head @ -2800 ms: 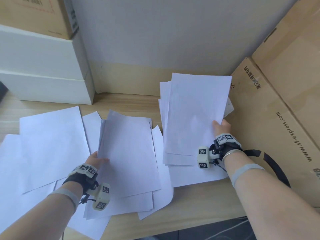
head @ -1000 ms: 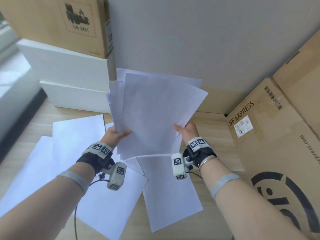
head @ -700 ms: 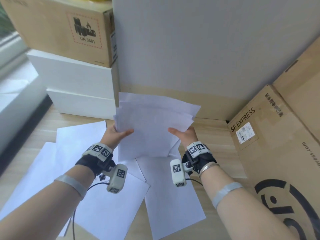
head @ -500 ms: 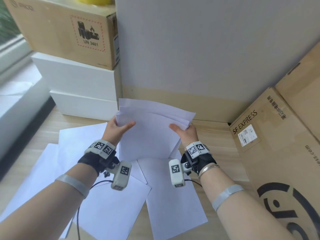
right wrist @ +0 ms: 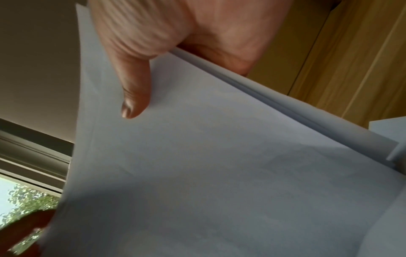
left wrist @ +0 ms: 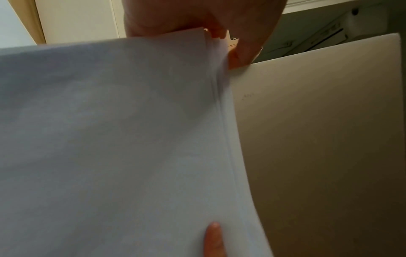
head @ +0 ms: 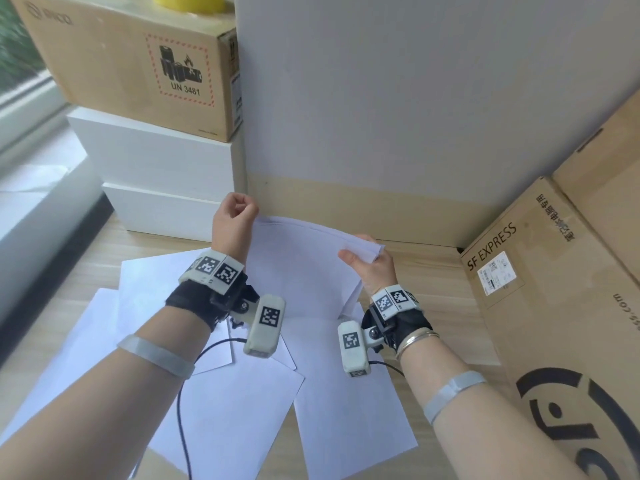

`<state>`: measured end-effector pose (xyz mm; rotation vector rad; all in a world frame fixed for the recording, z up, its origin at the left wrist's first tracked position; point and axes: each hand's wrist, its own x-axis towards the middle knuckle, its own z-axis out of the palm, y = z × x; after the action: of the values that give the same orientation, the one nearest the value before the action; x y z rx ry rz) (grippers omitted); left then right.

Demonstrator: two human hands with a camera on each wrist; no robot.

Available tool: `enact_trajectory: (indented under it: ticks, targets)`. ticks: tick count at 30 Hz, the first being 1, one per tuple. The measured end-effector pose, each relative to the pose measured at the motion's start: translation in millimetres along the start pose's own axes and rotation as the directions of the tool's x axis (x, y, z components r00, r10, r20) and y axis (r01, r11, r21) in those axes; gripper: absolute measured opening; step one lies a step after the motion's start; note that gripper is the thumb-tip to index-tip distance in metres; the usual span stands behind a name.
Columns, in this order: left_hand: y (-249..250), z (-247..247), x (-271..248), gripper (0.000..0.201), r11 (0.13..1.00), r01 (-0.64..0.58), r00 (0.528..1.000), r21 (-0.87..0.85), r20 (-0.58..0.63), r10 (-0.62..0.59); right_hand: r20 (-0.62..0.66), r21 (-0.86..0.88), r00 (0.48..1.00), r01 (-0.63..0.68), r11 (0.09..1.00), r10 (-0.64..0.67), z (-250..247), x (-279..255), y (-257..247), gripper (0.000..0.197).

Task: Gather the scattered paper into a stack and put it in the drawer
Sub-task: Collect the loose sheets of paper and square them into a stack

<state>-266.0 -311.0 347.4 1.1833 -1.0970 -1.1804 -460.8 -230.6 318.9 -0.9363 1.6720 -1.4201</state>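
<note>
A stack of white paper (head: 304, 268) is held above the wooden table (head: 433, 271), tilted with its far edge up. My left hand (head: 239, 211) grips the stack's far left corner with curled fingers. Over on the right edge, my right hand (head: 360, 258) pinches the stack, thumb on top. In the left wrist view the stack (left wrist: 110, 139) fills the picture under my fingers (left wrist: 197, 17). The right wrist view shows my thumb (right wrist: 134, 87) pressed on the top sheet (right wrist: 219, 173). Several loose sheets (head: 225, 410) lie on the table below. No open drawer is in view.
Two white boxes (head: 166, 168) stand at the back left with a cardboard box (head: 138, 64) on top. A grey wall panel (head: 415, 98) closes the back. Large SF Express cartons (head: 554, 306) lean along the right side. A window sill (head: 31, 188) runs along the left.
The stack has dropped from upright to lying nearly flat. My left hand slid from its near left edge to the far left corner. My right hand stayed on the right edge.
</note>
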Motion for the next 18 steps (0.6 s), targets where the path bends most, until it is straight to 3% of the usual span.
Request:
enact_trajectory:
  ticks: [2, 5, 8, 11, 14, 18]
  targets:
    - [-5, -3, -1, 0.026, 1.0, -0.007, 1.0, 0.005, 0.002, 0.007, 0.012, -0.008, 1.0, -0.005, 1.0, 0.005, -1, 0, 0, 0.026]
    - [-11, -11, -7, 0.006, 0.999, -0.001, 0.996, -0.039, 0.086, 0.004, 0.005, -0.012, 1.0, -0.021, 1.0, 0.021, 0, -1, 4, 0.019]
    - [-27, -22, -12, 0.032, 0.989, 0.052, 0.97, -0.14, 0.242, -0.017, -0.018, 0.0, 0.999, -0.045, 0.999, 0.045, 2, -1, 7, 0.016]
    - [-45, -30, -12, 0.056, 0.994, 0.098, 0.947, -0.049, 0.311, -0.078, -0.02, 0.042, 0.998, -0.05, 0.998, 0.051, 3, 0, 6, 0.012]
    - [-56, -32, -10, 0.048, 0.985, 0.153, 0.94, 0.078, 0.295, -0.169, -0.036, 0.125, 0.999, -0.005, 0.992, 0.01, 2, 1, 2, 0.015]
    - [-60, -31, -8, 0.042, 0.977, 0.209, 0.932, 0.043, 0.293, -0.212, -0.094, 0.203, 0.994, 0.078, 0.976, -0.06, 4, 6, -13, 0.017]
